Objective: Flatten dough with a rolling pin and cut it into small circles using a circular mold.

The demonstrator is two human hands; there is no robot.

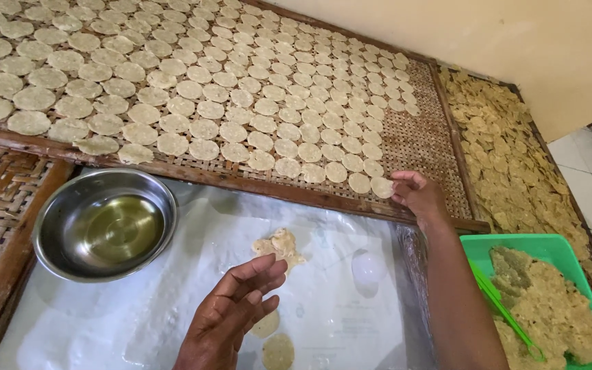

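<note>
Right hand (416, 195) pinched one disc (382, 187) at the mat (419, 140) row's end; left hand (238, 308) hovered open above the sheet (173, 301). Discs judged thin, soft, light, tearable: lift by the rim. Counted: two discs on the sheet, one dough lump (279, 245), one bowl (104, 223), one tub (549, 247); mat discs beyond counting.

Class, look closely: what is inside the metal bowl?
The metal bowl holds a shallow pool of clear yellowish liquid, likely oil; its bottom shows through. Nothing else is visible inside.
</note>
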